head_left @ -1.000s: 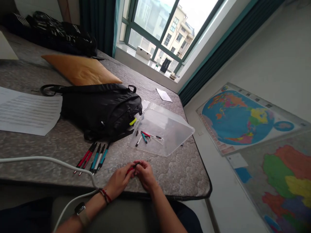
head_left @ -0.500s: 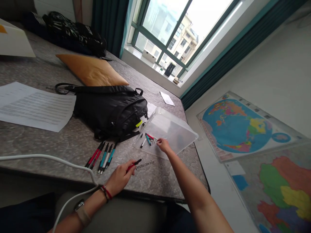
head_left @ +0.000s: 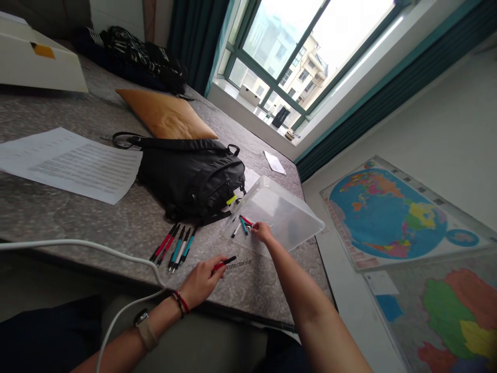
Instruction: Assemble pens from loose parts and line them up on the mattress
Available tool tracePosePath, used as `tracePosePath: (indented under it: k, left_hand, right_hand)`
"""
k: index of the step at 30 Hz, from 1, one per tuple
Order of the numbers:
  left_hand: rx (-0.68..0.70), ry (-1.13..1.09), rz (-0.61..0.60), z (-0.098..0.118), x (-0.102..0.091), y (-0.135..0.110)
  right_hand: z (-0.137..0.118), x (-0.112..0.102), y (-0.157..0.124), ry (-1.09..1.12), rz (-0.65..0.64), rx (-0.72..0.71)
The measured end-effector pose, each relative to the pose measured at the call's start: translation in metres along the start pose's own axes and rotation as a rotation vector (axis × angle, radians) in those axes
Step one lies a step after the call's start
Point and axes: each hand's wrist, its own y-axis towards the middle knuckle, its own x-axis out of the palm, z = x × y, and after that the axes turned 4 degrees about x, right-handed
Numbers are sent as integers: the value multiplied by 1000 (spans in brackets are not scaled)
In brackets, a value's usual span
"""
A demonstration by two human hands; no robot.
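My left hand [head_left: 204,280] is closed around a red pen [head_left: 223,265] with a black end, just above the tabletop. My right hand [head_left: 262,231] reaches into a clear plastic box [head_left: 287,207] lying on its side, its fingers pinched at a small heap of pen parts. In that heap I make out a red piece [head_left: 246,220], a teal piece [head_left: 244,226] and a white piece with a dark end [head_left: 236,231]. What the right fingertips hold, if anything, is too small to tell. Left of my left hand, several red, teal and white pens [head_left: 179,249] lie side by side.
Behind the pens lies a black backpack [head_left: 186,178], with a brown padded envelope [head_left: 169,115] beyond. A printed sheet [head_left: 81,168] is at left. A white cable [head_left: 97,247] crosses the front edge near my left wrist. Wall maps [head_left: 396,212] hang at right.
The view has shifted, moving the scene slightly to the right. My right fingers are now closer in against the pen parts. My left hand still holds the red pen.
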Motion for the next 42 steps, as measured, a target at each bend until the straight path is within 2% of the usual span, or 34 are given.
tracePosePath:
  k: [4, 8, 10, 13, 15, 18, 26, 33, 36, 42]
  left_hand:
    - [0, 10, -4, 1, -2, 0]
    - [-11, 62, 3, -1, -4, 1]
    - [-18, 96, 8, -3, -5, 1]
    - [-11, 112, 2, -3, -3, 1]
    - [-1, 115, -4, -3, -1, 0]
    - [16, 139, -20, 0, 2, -2]
    - [60, 183, -43, 0, -2, -9]
    - [92, 161, -50, -1, 0, -8]
    - [95, 131, -47, -3, 0, -8]
    - [38, 46, -76, -9, 2, -7]
  right_hand:
    - [-3, 0, -11, 86, 33, 23]
    - [-7, -4, -47, 235, 4, -5]
    - [-10, -9, -76, 324, -56, -77]
    - [-18, -22, -125, 534, -246, -300]
    - [-26, -31, -152, 526, -287, -397]
    - [-37, -41, -173, 418, -260, -456]
    - [-49, -50, -182, 233, -260, -551]
    - [-59, -53, -184, 201, -307, -594]
    - [-61, -51, -183, 194, -327, -579]
    - [-60, -41, -185, 202, -271, -601]
